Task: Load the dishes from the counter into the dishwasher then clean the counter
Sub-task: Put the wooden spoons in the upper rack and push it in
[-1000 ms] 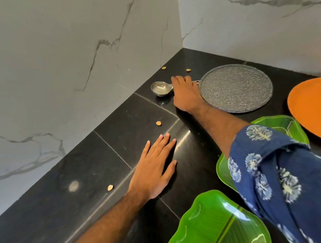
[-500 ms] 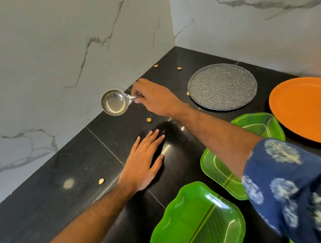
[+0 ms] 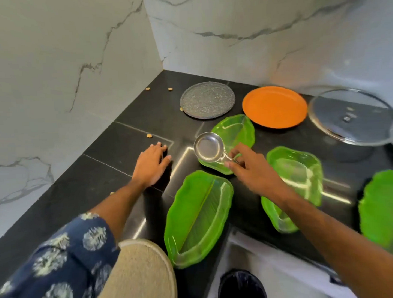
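A person's right hand (image 3: 252, 169) pinches the handle of a small round steel ladle (image 3: 210, 149), lifted above a green leaf-shaped plastic plate (image 3: 237, 129) (likely dishwasher-bound), while the left hand (image 3: 151, 163), fingers flat and released, braces on the black stone surface (image 3: 85, 186).

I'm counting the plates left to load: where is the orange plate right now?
The orange plate lies on the black counter near the back wall, between the speckled grey plate and the glass lid.
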{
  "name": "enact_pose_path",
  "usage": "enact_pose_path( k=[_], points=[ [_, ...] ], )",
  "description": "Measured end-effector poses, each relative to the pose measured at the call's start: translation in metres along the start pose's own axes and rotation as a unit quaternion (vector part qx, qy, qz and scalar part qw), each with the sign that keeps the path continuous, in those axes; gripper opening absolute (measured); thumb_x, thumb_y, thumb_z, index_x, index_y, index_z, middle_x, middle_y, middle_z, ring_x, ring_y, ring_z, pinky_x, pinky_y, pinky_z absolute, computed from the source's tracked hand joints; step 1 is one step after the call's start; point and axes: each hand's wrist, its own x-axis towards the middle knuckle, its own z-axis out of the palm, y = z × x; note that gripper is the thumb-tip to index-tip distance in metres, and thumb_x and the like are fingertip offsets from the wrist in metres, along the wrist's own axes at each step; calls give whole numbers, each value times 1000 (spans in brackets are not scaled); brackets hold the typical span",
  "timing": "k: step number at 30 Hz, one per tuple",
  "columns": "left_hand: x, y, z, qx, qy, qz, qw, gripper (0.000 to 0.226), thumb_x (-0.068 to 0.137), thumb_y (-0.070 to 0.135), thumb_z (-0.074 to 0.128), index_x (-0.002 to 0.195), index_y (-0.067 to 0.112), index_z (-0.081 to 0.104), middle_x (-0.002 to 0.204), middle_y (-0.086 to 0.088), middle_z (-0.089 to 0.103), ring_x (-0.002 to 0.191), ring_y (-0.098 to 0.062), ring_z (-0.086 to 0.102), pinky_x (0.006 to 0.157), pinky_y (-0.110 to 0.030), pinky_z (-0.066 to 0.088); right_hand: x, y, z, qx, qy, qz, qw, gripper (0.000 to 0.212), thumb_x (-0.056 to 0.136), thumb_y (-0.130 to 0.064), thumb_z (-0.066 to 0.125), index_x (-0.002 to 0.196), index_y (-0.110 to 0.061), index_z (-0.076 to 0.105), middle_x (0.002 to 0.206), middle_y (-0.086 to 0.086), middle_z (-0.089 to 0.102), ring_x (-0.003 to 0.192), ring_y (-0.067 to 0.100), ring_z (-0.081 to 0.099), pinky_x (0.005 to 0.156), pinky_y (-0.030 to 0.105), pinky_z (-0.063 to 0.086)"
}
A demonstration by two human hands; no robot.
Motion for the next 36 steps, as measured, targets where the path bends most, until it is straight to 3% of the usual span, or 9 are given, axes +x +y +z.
enact_pose_path(
  k=[7, 10, 14, 18, 21, 24, 27, 31, 36],
  points=[
    [-41, 129, -36, -251, 124, 55, 958, 26, 99, 25, 45, 109, 12, 64, 107, -12, 65, 105, -31, 60, 92, -39, 42, -167, 16, -65, 34, 129, 106, 985, 21, 92, -31, 68, 112, -26, 63, 58, -14, 60, 52, -2, 52, 57, 23, 39],
    [-114, 230, -19, -344, 18, 153, 926, 32, 99, 34, 45, 112, 12, 64, 103, -8, 65, 91, -18, 61, 83, -32, 48, -245, 18, -90, 48, 181, 137, 973, 19, 94, -29, 66, 111, -22, 65, 55, -26, 56, 51, -6, 52, 60, 19, 36],
    [-254, 355, 15, -422, -131, 272, 855, 29, 100, 33, 43, 108, 11, 60, 88, -7, 63, 70, -8, 56, 64, -18, 43, -371, 21, -124, 89, 247, 165, 951, 16, 95, -31, 64, 109, -23, 64, 59, -11, 58, 50, 3, 49, 61, 26, 41],
    [-380, 441, 54, -504, -253, 243, 789, 35, 91, 44, 53, 107, 13, 50, 87, 7, 68, 74, -18, 65, 53, -24, 46, -496, 22, -137, 138, 303, 184, 925, 13, 100, -24, 56, 112, -28, 57, 58, -4, 56, 56, 10, 49, 59, 26, 40],
    [-480, 500, 79, -532, -364, 210, 735, 45, 91, 38, 57, 124, 10, 48, 101, -8, 72, 84, -24, 70, 60, -35, 55, -603, 19, -134, 138, 335, 200, 910, 19, 103, -22, 46, 120, -30, 48, 69, -4, 61, 58, 4, 55, 58, 25, 41],
    [-555, 547, 97, -528, -439, 189, 702, 45, 96, 29, 59, 121, -7, 51, 83, -21, 67, 65, -34, 64, 56, -39, 54, -695, 1, -132, 170, 324, 228, 902, 27, 102, 0, 38, 125, -16, 40, 82, 12, 60, 56, 13, 56, 48, 21, 45],
    [-607, 591, 114, -482, -467, 170, 722, 21, 103, 13, 48, 115, -3, 55, 68, -10, 68, 57, -24, 67, 56, -35, 58, -770, 12, -146, 171, 320, 290, 886, 38, 96, 6, 43, 126, -17, 43, 94, 15, 63, 70, 23, 62, 64, 39, 55],
    [-640, 638, 142, -405, -478, 229, 745, 17, 102, 11, 46, 115, 11, 57, 95, -26, 70, 67, -25, 71, 60, -38, 58, -844, 46, -183, 144, 359, 361, 848, 31, 95, -5, 56, 125, -14, 51, 105, 12, 68, 83, 31, 71, 79, 52, 59],
    [-671, 697, 178, -267, -457, 350, 773, 15, 106, 15, 41, 110, 20, 54, 83, -5, 62, 50, 1, 56, 45, -18, 41, -896, 81, -228, 168, 366, 365, 839, 41, 98, -19, 59, 136, -21, 42, 117, 4, 66, 93, 25, 71, 74, 38, 61]
  ],
)
